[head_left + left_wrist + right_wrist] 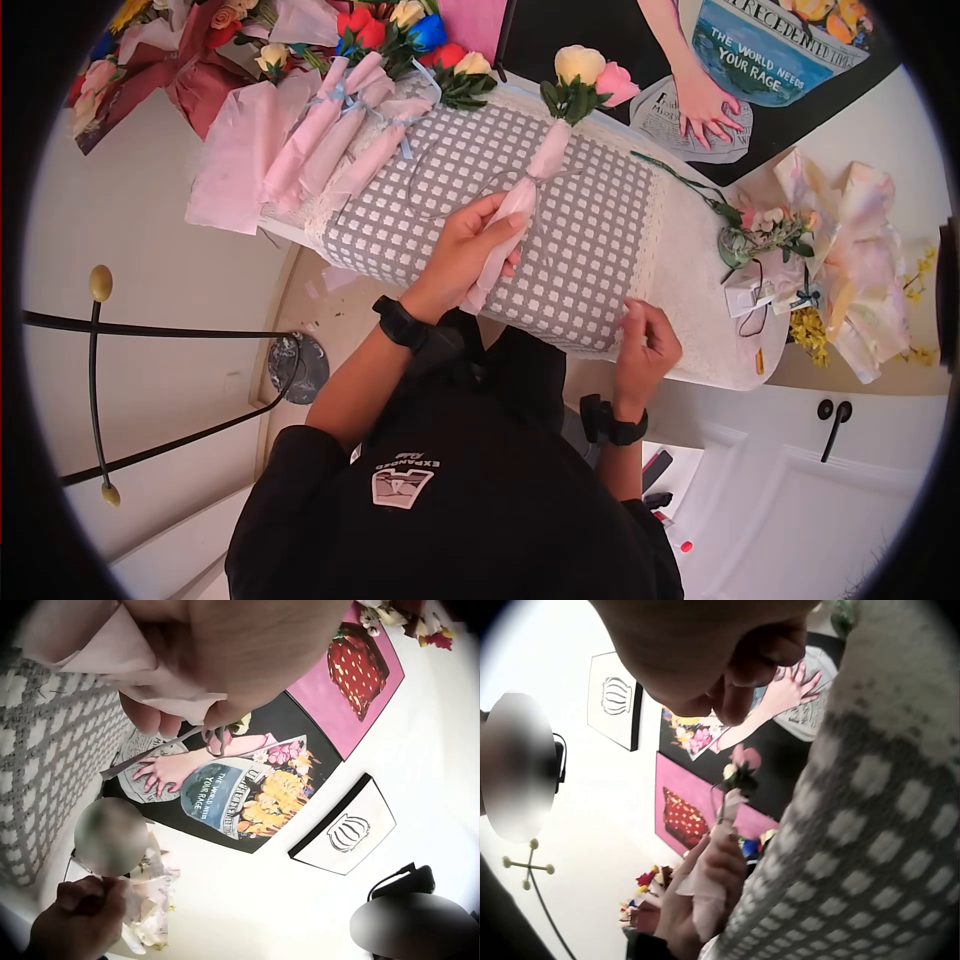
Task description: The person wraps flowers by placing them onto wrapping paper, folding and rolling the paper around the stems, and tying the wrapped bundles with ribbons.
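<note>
My left hand [462,250] grips a small bouquet by its pale pink wrapping paper [547,154], over the checked cloth. At the far end of the bouquet are a cream-yellow rose [580,65], a pink rose [617,84] and green leaves. A thin grey-blue ribbon [497,183] crosses the wrapping just beyond my fingers, its loose ends trailing over the cloth. In the right wrist view, the same wrapping [705,892] flares out below the gripping fingers. My right hand [645,350] hovers by the front right edge of the cloth, fingers loosely bent, with nothing visible in it.
A grey-and-white checked cloth [600,250] covers the table's middle. Several pink-wrapped bouquets [325,130] lie at the left, beside more flowers. Pictures [790,60] lean at the back. At the right stand a pale-wrapped bouquet [855,250] and a small flower arrangement [770,230].
</note>
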### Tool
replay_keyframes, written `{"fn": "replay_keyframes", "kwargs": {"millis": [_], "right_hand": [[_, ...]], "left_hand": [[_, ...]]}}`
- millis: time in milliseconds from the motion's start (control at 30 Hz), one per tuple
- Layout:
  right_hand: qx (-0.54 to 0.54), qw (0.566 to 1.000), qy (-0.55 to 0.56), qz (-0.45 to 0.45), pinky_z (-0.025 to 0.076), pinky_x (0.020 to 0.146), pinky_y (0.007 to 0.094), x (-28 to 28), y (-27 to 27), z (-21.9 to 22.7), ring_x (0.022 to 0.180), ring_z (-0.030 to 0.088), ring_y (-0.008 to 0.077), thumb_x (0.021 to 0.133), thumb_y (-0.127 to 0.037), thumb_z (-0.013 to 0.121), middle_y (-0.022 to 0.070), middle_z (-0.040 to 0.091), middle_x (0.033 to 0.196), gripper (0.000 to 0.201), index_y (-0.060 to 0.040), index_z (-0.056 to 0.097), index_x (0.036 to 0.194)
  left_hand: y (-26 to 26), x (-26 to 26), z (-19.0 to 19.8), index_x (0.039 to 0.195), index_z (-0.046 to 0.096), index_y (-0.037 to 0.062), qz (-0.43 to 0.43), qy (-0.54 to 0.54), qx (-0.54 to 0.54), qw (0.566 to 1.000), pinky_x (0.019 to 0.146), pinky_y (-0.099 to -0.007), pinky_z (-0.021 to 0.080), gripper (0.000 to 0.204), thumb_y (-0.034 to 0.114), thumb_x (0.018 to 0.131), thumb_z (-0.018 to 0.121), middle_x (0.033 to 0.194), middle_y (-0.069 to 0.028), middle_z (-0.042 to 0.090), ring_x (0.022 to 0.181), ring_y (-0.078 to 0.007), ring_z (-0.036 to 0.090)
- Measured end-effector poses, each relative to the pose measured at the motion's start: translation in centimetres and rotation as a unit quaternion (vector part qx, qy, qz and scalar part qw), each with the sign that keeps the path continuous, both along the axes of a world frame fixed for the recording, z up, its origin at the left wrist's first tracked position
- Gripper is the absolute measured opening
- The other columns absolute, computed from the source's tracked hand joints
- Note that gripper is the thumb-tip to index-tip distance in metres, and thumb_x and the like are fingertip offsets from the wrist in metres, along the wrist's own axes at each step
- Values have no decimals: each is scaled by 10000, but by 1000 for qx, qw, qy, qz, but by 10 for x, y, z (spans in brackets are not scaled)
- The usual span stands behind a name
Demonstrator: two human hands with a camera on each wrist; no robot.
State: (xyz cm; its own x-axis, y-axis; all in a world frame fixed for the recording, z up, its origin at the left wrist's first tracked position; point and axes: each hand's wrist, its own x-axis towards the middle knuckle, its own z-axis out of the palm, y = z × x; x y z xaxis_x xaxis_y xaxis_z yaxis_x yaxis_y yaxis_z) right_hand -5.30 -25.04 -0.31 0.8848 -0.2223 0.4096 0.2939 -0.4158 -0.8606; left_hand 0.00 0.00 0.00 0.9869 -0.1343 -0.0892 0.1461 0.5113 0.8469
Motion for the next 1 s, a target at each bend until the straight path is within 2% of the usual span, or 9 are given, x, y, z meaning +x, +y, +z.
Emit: {"fn": "replay_keyframes", "kwargs": {"millis": [33,167,300,533,633,733,867,933,1000], "right_hand": [[-15,999,-7,44,368,519,193,3,14,10,570,499,40,885,-50,675,11,624,726,116,-6,716,984],[-11,993,46,104,407,510,219,19,63,34,558,515,57,832,-63,738,52,692,839,216,-22,718,1044],[-28,985,85,148,412,497,229,30,83,24,541,522,64,813,-87,764,71,714,851,223,-27,726,1024],[-32,978,116,172,401,489,221,25,85,18,520,526,66,817,-68,743,66,698,750,94,-11,727,890],[-1,969,122,213,392,479,215,12,80,22,506,513,54,812,-61,733,49,681,714,64,-12,714,848],[-16,938,157,307,369,465,204,-1,69,23,498,490,28,790,-61,733,-1,627,645,48,-33,694,795],[1,916,170,362,365,479,203,-12,52,32,515,490,33,778,-46,735,-3,612,650,61,-33,675,776],[68,906,147,392,374,506,212,-16,46,37,556,508,53,765,-31,734,5,608,670,78,-32,656,763],[80,899,132,409,383,517,221,-17,36,40,574,524,74,760,-31,730,21,614,683,79,-28,651,760]], "left_hand": [[1,0,-1,1221,553,-10,-6,-9,5,1000,539,-207,509,339,212,973,614,867,-11,594,657,-64,588],[1,0,-3,1233,559,-11,-4,-21,1,1000,546,-204,515,339,210,980,604,871,-14,602,663,-64,594],[0,-1,-5,1248,556,-9,5,-26,19,999,537,-208,516,346,214,986,594,870,-21,609,655,-61,593],[2,0,-6,1209,556,-17,5,-33,11,999,513,-211,506,314,211,993,574,881,-34,615,637,-69,592],[3,1,-8,1240,557,-2,8,-21,7,1000,518,-207,512,340,226,990,588,893,-21,618,645,-61,594],[3,0,-6,1241,554,-2,11,-16,5,1000,515,-207,511,344,230,990,588,904,-21,620,644,-61,594],[3,0,-6,1239,555,-1,10,-23,12,1000,514,-207,511,344,233,989,590,902,-20,619,645,-62,594],[2,0,-6,1235,557,1,12,-21,17,1000,516,-207,511,339,232,989,590,900,-21,619,646,-63,595],[2,0,-5,1232,558,2,14,-21,15,1000,515,-207,509,335,231,989,591,898,-21,617,645,-64,594]]}}
